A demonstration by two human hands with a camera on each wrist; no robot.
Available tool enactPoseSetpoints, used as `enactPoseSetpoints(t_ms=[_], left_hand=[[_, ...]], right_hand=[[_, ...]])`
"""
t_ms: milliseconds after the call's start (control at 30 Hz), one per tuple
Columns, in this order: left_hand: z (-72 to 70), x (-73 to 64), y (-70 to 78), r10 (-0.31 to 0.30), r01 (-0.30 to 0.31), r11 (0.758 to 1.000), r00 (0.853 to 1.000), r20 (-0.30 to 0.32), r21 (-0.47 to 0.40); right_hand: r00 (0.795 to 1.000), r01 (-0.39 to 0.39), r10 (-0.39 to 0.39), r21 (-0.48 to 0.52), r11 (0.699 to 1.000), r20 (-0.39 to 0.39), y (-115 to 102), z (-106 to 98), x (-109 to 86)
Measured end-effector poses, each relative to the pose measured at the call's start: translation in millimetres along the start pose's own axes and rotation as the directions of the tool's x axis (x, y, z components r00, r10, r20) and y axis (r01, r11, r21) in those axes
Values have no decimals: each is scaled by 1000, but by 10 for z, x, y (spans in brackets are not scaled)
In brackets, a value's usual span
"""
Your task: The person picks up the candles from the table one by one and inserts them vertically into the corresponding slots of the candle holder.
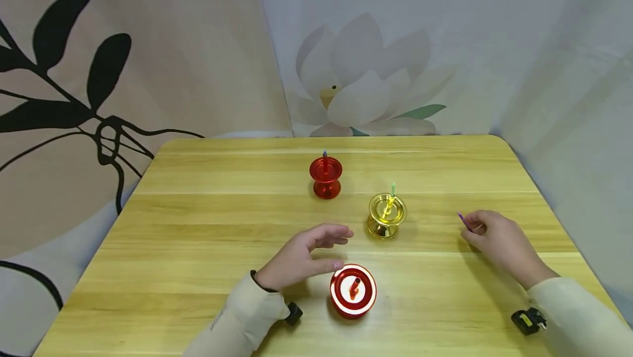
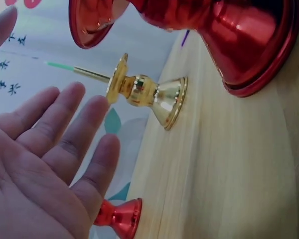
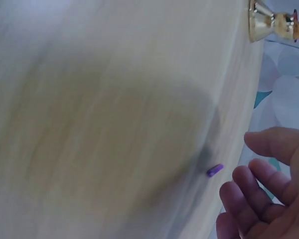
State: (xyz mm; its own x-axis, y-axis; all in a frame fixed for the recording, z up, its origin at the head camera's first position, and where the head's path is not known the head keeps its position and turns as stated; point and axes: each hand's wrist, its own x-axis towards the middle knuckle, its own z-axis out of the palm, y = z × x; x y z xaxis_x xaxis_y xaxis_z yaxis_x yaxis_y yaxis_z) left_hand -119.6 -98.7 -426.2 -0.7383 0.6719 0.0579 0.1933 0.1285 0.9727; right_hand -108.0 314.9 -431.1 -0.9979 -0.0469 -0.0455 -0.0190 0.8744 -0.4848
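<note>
My left hand [image 1: 306, 252] is held with its fingers straight beside the near red candle holder [image 1: 344, 306], its thumb near the rim. A red tube stands in that holder's dish. In the left wrist view the palm [image 2: 30, 174] holds nothing. At the right, my right hand [image 1: 501, 244] reaches toward a thin purple candle [image 3: 215, 170] near the tabletop. The right wrist view shows a gap between thumb and fingers, with the candle outside it. A gold candle holder [image 1: 382, 229] bears a green candle [image 1: 393, 189]. Behind it stands another red candle holder [image 1: 326, 188] with a blue-tipped candle [image 1: 325, 155].
The holders stand apart on a light wooden table [image 1: 198, 225] with rounded far corners. Pale printed curtains [image 1: 198, 44] hang behind and beside it. Small black devices [image 1: 528, 321] sit at both wrists.
</note>
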Motion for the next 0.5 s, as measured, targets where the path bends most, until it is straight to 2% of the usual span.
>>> enactPoseSetpoints(t_ms=[167,267,500], left_hand=[[45,-76,8,-13,13,1000,1000,21,7],[86,-112,26,-28,28,1000,998,56,9],[199,-156,94,-108,111,994,986,130,-11]], right_hand=[[1000,-14,14,-21,1000,21,58,-17,63],[999,-23,25,-47,999,43,62,-19,117],[993,-42,54,-107,993,109,33,-55,212]])
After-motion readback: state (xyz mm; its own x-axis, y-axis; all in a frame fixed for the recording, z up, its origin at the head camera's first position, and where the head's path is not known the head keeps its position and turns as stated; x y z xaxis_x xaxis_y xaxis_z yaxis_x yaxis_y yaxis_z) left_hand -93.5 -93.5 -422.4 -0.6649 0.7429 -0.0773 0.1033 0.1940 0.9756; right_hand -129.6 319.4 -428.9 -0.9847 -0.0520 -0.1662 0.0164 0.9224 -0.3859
